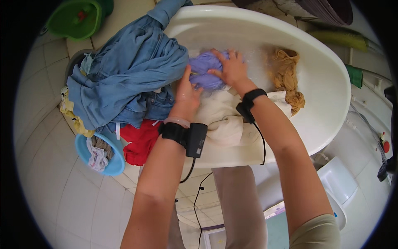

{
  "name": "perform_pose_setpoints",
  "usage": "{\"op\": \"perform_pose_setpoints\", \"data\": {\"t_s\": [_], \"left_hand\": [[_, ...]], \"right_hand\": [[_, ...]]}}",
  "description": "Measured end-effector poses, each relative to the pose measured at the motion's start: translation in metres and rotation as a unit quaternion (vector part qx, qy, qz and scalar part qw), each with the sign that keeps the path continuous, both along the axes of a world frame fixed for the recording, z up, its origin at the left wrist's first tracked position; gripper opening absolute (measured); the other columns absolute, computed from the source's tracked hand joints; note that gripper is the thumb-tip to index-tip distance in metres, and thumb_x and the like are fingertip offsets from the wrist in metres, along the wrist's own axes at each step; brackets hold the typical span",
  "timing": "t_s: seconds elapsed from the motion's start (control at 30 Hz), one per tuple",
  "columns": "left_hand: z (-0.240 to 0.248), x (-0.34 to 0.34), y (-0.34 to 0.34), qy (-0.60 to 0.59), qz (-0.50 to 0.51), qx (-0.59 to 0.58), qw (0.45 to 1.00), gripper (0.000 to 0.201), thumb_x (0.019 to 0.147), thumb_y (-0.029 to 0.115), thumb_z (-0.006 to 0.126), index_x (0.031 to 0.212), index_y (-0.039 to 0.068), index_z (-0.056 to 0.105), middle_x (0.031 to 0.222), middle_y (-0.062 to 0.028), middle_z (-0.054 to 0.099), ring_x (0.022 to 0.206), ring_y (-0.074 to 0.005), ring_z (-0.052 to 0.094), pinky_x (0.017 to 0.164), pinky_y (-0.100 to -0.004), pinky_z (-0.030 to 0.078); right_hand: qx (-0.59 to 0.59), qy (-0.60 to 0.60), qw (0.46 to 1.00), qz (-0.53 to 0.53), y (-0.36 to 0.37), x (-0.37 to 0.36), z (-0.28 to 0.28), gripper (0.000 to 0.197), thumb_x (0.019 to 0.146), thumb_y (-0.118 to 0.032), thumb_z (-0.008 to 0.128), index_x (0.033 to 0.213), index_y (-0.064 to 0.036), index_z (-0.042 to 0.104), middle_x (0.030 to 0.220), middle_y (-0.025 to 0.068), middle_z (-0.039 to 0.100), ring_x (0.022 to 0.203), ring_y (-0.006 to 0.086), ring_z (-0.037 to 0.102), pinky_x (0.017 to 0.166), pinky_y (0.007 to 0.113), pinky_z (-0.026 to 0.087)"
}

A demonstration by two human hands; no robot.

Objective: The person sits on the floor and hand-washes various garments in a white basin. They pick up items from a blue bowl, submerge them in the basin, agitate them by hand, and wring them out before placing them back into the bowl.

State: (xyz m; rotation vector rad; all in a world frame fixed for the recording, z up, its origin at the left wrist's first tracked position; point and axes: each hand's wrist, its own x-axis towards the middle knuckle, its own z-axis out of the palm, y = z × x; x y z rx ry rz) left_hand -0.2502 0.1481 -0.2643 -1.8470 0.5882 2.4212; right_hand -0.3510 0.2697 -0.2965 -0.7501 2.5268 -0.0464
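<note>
A wet purple garment [206, 63] lies bunched in the shallow water of a white bathtub [323, 103]. My left hand [187, 94] is at its near left edge, fingers curled on the cloth beside a heap of blue denim clothes [137, 70]. On the garment's right side, my right hand [233, 68] presses with its fingers spread and thumb apart. Below both hands a soaked cream-white garment [222, 116] spreads along the tub's near side. To the right, a tan-brown garment [286, 74] hangs partly in the water. Dark straps with small boxes circle both wrists.
A red cloth [139, 143] hangs below the denim heap at the tub's left. On the tiled floor a light-blue basin [118, 164] holds small clothes. A green basin [72, 20] stands at upper left. Black cables run from my wrists; a white fixture [338, 180] is at lower right.
</note>
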Motion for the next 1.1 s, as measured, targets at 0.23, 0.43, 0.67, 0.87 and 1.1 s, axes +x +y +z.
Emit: {"op": "perform_pose_setpoints", "data": {"t_s": [0.23, 0.43, 0.67, 0.87, 1.1], "left_hand": [[0.095, 0.012, 0.007, 0.42, -0.032, 0.167, 0.891, 0.067, 0.095, 0.063, 0.032, 0.146, 0.019, 0.034, 0.144, -0.0152, 0.038, 0.125, -0.0364, 0.046, 0.104, -0.0567, 0.034], [0.129, 0.016, 0.001, 0.517, -0.006, 0.177, 0.838, 0.072, 0.093, 0.067, 0.03, 0.148, 0.022, 0.03, 0.145, -0.0164, 0.038, 0.125, -0.0336, 0.046, 0.106, -0.0551, 0.033], [0.121, 0.007, 0.008, 0.363, -0.037, 0.129, 0.922, 0.07, 0.095, 0.061, 0.035, 0.148, 0.016, 0.03, 0.137, -0.0168, 0.044, 0.123, -0.0332, 0.046, 0.105, -0.0491, 0.034], [0.037, 0.004, 0.029, 0.14, -0.095, 0.023, 0.985, 0.075, 0.091, 0.057, 0.052, 0.148, 0.015, 0.027, 0.147, -0.017, 0.029, 0.132, -0.0375, 0.036, 0.11, -0.0519, 0.026], [-0.019, -0.013, -0.001, 0.175, -0.011, 0.106, 0.979, 0.06, 0.09, 0.05, 0.059, 0.138, 0.019, 0.042, 0.131, -0.0095, 0.052, 0.117, -0.0274, 0.054, 0.097, -0.0431, 0.045]], "right_hand": [[-0.24, -0.09, 0.943, -0.212, 0.047, -0.017, -0.035, 0.046, 0.077, -0.028, 0.075, 0.119, -0.0122, 0.063, 0.104, 0.0174, 0.067, 0.094, 0.034, 0.065, 0.083, 0.039, 0.052], [-0.381, -0.152, 0.888, -0.208, 0.025, -0.02, 0.053, 0.037, 0.077, -0.03, 0.076, 0.106, -0.0063, 0.07, 0.09, 0.0135, 0.071, 0.081, 0.0284, 0.068, 0.076, 0.033, 0.052], [-0.208, 0.126, 0.969, -0.033, 0.034, -0.02, 0.032, 0.072, 0.074, -0.042, 0.078, 0.138, -0.028, 0.047, 0.139, 0.0192, 0.043, 0.119, 0.0411, 0.048, 0.097, 0.047, 0.044], [-0.012, -0.095, 0.976, -0.193, 0.02, -0.009, -0.018, 0.079, 0.073, -0.028, 0.08, 0.142, -0.0192, 0.041, 0.134, 0.0212, 0.047, 0.107, 0.0406, 0.056, 0.093, 0.044, 0.047], [-0.43, -0.24, 0.866, -0.082, 0.001, 0.017, 0.077, 0.034, 0.072, -0.027, 0.079, 0.085, -0.0006, 0.061, 0.077, 0.022, 0.059, 0.077, 0.0398, 0.058, 0.07, 0.042, 0.047]]}}
